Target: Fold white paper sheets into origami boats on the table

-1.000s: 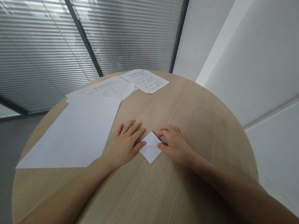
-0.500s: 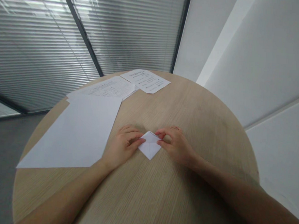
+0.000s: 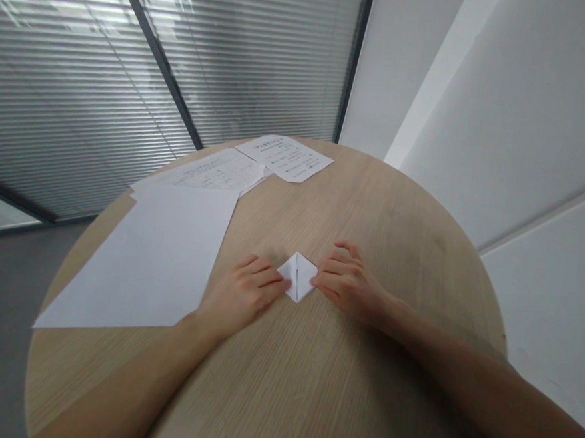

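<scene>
Folded white paper diamond (image 3: 299, 277)

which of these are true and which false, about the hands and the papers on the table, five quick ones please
1. The left hand and the right hand both touch the small folded paper. True.
2. The small folded paper has a round outline. False: its outline is a diamond.
3. The large blank sheet lies to the left of the small folded paper. True.
4. The small folded paper lies on top of the large blank sheet. False: it is over the bare wood of the table.
5. Printed sheets lie beyond the hands. True.
</scene>
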Tool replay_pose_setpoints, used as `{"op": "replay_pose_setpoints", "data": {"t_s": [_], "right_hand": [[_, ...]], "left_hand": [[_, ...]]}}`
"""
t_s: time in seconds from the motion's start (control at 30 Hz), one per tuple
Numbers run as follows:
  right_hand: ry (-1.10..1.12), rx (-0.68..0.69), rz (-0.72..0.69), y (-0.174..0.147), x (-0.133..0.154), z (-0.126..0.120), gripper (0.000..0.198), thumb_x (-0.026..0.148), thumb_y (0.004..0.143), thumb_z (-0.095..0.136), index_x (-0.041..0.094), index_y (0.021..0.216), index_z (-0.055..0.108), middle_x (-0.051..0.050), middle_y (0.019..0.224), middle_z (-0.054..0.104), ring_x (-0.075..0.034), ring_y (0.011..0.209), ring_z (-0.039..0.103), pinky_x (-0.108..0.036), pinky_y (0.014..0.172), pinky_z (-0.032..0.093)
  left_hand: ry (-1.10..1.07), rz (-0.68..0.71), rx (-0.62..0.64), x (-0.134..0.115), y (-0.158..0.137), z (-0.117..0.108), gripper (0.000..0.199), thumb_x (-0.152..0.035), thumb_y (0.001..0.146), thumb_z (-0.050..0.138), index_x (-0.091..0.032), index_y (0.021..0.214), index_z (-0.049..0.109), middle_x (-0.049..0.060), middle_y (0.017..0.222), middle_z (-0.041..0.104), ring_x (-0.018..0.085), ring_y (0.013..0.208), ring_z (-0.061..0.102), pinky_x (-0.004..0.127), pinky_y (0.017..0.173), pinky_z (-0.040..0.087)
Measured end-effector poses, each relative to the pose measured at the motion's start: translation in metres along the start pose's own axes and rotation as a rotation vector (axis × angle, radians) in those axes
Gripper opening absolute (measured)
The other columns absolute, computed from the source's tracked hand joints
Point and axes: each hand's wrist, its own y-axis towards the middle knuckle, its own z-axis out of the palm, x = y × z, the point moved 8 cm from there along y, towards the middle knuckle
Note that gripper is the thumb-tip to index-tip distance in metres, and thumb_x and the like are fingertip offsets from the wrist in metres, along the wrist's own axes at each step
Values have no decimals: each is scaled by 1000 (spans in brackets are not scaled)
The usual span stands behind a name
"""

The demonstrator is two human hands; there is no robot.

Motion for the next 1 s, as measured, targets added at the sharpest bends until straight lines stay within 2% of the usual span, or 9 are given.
{"op": "replay_pose_setpoints", "data": {"t_s": [0.1,0.17,0.27,0.37,0.5,0.7,0.9,1.0], "right_hand": [[21,176,51,-1,-3,7,27,11,92,51,25,82,73,-1,85,72,-16,83,61,-41,106,29],[69,246,82,-1,-2,9,29,7,87,50,24,86,74,-3,91,74,-17,85,63,-41,104,33],[128,258,107,1,4,10,25,7,82,53,20,87,74,-8,105,74,-21,93,66,-41,98,41],[116,241,153,4,9,12,20,12,86,53,16,89,72,-14,116,72,-25,101,66,-42,94,45],[61,308,238,4,11,20,16,16,91,54,15,96,69,-14,109,73,-24,98,66,-39,90,48],[-54,406,220,2,17,28,14,14,96,50,14,97,64,-14,109,70,-23,90,65,-35,78,46],[-132,409,235,2,18,30,12,13,95,51,17,96,63,-9,99,71,-21,83,64,-35,73,42],[-110,406,263,2,17,28,10,15,95,54,16,98,63,-10,102,71,-22,86,65,-35,74,43]], "left_hand": [[-32,-42,111,0,0,6,25,-16,95,47,-17,101,71,5,90,73,19,81,64,34,73,49],[-60,-75,157,-1,0,7,26,-16,93,46,-18,100,71,6,92,73,19,81,65,35,75,51],[-54,-111,161,-5,3,7,27,-24,97,46,-18,92,72,6,88,72,19,78,65,35,75,52],[-14,-172,143,-6,5,10,31,-31,99,48,-18,83,72,5,84,70,19,77,64,34,72,52],[15,-227,162,-9,6,16,32,-31,99,50,-16,79,69,5,82,70,20,78,65,34,70,54],[69,-282,162,-12,2,18,34,-30,100,45,-14,82,68,7,94,73,19,74,69,30,63,53],[88,-426,300,-4,2,21,33,-39,98,51,-16,84,69,6,89,75,18,67,68,30,60,52],[65,-438,279,-2,2,19,32,-39,97,52,-16,84,71,7,92,75,20,69,69,33,62,53]]}}
